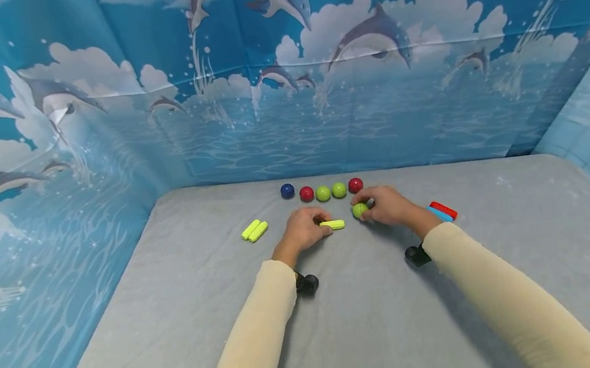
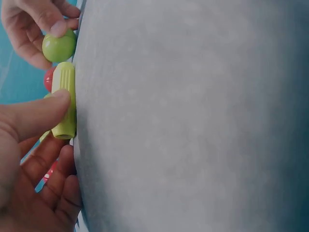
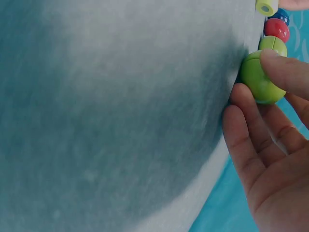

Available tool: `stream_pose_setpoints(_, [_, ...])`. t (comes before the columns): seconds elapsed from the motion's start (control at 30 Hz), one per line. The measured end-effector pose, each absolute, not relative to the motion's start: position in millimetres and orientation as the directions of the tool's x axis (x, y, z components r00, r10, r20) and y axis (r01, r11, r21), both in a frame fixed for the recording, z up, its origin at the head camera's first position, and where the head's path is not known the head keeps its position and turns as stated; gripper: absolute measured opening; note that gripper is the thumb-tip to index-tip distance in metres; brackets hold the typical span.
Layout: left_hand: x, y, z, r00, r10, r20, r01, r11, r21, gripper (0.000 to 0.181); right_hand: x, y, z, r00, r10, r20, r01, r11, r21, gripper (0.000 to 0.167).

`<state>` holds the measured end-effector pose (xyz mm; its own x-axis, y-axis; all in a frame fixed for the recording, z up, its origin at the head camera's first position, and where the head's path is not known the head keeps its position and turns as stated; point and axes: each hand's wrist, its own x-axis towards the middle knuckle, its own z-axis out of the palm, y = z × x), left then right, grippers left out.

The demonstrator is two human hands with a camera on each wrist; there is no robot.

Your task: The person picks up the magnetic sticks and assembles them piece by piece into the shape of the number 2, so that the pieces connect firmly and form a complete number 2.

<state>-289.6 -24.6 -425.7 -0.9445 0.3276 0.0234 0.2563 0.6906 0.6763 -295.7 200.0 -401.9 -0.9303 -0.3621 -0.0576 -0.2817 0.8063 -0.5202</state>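
Note:
My left hand (image 1: 305, 228) pinches a ridged yellow stick (image 1: 333, 225) between thumb and fingers, low over the table. In the left wrist view the stick (image 2: 63, 101) shows a hole in its near end. To the right, my right hand (image 1: 388, 205) holds a green ball (image 1: 360, 210) by thumb and fingers; a seam runs over the ball (image 3: 260, 79) in the right wrist view. Behind both hands stands a row of balls: a blue ball (image 1: 287, 191), a red ball (image 1: 306, 193), two green balls (image 1: 323, 193) and another red ball (image 1: 355, 185).
Two yellow sticks (image 1: 254, 230) lie side by side left of my left hand. A red stick (image 1: 443, 209) and a blue stick (image 1: 439, 214), partly hidden by my right wrist, lie at the right. A dolphin-print curtain (image 1: 287, 128) rises behind the grey table (image 1: 179, 326).

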Motion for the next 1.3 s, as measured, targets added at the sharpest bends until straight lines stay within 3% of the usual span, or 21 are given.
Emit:
stream_pose_setpoints(0.5, [-287.7,-20.4,-427.7,-0.95,0.31,0.027,0.243,0.686,0.686,0.014,-292.5,202.0,-401.1,-0.939,-0.323,-0.118,-0.186,0.766,-0.615,0.036])
stream_pose_setpoints(0.8, [-290.5,-21.7,-419.6,-0.96,0.277,-0.043,0.171,0.701,0.692,0.015,-297.1,201.4,-407.9,-0.943,-0.305,-0.136,-0.14,0.731,-0.668,0.035])
stream_pose_setpoints(1.3, [-297.0,-7.6,-421.2,-0.98,0.194,0.051,0.176,0.707,0.685,0.018,-296.5,203.5,-413.1,-0.948,-0.294,-0.118,-0.124,0.687,-0.716,0.036])
